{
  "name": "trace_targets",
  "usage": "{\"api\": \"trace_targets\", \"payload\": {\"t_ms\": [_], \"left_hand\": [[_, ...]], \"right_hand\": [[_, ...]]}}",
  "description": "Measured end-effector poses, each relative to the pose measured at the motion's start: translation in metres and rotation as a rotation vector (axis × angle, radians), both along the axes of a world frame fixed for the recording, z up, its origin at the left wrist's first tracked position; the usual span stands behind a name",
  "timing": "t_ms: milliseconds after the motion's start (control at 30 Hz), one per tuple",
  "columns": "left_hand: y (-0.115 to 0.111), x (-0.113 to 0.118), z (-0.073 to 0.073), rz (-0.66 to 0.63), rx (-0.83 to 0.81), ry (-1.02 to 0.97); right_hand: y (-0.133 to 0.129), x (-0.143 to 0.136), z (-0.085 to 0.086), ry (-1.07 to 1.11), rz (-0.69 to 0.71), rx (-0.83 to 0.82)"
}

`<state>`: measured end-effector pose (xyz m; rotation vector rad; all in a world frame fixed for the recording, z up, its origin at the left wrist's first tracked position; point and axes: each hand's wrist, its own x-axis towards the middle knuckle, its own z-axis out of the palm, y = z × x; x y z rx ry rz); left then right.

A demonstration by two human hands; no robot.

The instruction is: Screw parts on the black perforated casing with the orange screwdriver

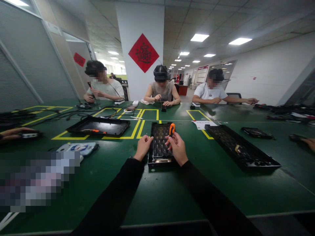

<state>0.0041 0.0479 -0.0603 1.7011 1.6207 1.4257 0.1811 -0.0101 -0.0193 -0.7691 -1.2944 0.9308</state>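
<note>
A black rectangular case point(159, 144) lies in front of me on the green table, its inside dotted with small shiny spots in rows. At its left edge is my left hand point(143, 147), thumb and fingers pinched on the rim. My right hand point(179, 149) is closed around a screwdriver with an orange and black handle point(172, 129). That handle points up over the right side of the case. The screwdriver's lower end is hard to make out against the dark case. A pale strip point(162, 161) shows at the near end of the case.
To the left lie a black tray point(115, 122) with orange tools and a phone in a patterned cover point(82, 148). A longer black case point(242, 149) is on the right, near a paper sheet point(200, 125). Three people sit opposite; other hands reach in at both sides.
</note>
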Motion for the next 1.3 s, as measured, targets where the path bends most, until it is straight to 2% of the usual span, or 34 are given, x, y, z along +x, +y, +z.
{"api": "trace_targets", "payload": {"t_ms": [167, 367, 1300], "left_hand": [[-0.0004, 0.0026, -0.0028, -0.038, -0.003, 0.047], [0.0008, 0.0011, -0.0052, -0.057, -0.002, 0.066], [-0.0016, 0.0029, -0.0030, -0.038, 0.003, 0.101]], "right_hand": [[0.0019, -0.0004, -0.0006, -0.004, 0.034, -0.012], [0.0024, -0.0013, -0.0021, -0.021, 0.009, -0.005], [0.0047, 0.0001, -0.0044, -0.002, 0.026, 0.016]]}}
